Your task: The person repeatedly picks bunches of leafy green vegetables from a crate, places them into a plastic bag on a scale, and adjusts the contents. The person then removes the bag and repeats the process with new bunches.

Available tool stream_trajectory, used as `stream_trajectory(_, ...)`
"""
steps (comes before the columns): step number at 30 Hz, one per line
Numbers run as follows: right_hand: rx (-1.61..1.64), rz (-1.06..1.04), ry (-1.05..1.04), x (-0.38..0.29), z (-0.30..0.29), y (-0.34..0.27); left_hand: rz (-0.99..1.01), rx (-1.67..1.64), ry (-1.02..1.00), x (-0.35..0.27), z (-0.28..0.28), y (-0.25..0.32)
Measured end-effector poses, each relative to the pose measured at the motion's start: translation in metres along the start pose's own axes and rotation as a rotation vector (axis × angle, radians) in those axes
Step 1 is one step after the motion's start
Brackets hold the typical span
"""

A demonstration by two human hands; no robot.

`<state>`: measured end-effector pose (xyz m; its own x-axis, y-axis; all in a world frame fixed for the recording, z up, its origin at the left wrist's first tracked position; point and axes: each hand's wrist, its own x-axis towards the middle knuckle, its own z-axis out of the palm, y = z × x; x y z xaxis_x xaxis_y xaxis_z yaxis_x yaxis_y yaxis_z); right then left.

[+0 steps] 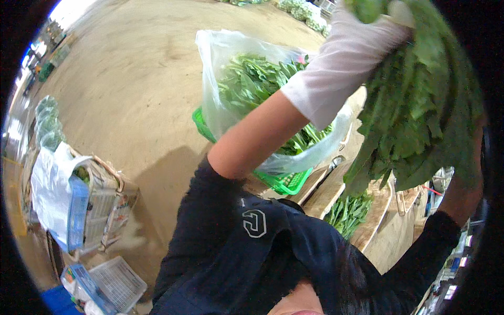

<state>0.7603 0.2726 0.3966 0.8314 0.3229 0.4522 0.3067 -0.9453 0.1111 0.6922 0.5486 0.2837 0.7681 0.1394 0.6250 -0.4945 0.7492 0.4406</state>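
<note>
My left hand [380, 29], in a white glove with a long cuff, is raised at the upper right and grips a large bunch of leafy greens [409, 114]. The leaves hang down from it and look slightly blurred. My right forearm rises at the far right edge, and the leaves and the dark rim hide that hand. Below my left forearm, a clear plastic bag [214, 82] stands open with more leafy greens [252, 78] inside. The bag sits in a green plastic basket [289, 183].
Wooden boards [374, 220] carry another pile of greens [348, 214] at the lower right. On the left stand a stacked crate load [102, 204] partly under white cloth and a grey crate [118, 283]. Bagged produce [303, 13] lies on the concrete floor [149, 78] at the top.
</note>
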Motion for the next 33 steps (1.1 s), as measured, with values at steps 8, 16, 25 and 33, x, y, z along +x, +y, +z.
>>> stream_trajectory(8,0.288,-0.303,-0.754,0.166,0.28,-0.264,-0.263,0.402,0.835,-0.036,-0.281,-0.042)
stream_trajectory(16,0.668,-0.141,-0.563,0.131,0.483,-0.265,-0.75,0.211,0.889,-0.069,-0.374,-0.059)
stream_trajectory(25,0.221,-0.014,-0.752,0.11,0.463,-0.261,-0.577,0.328,0.847,-0.082,-0.37,-0.053)
stream_trajectory(33,0.198,0.131,-0.537,0.082,0.46,-0.282,-0.788,0.059,0.883,-0.078,-0.359,-0.025)
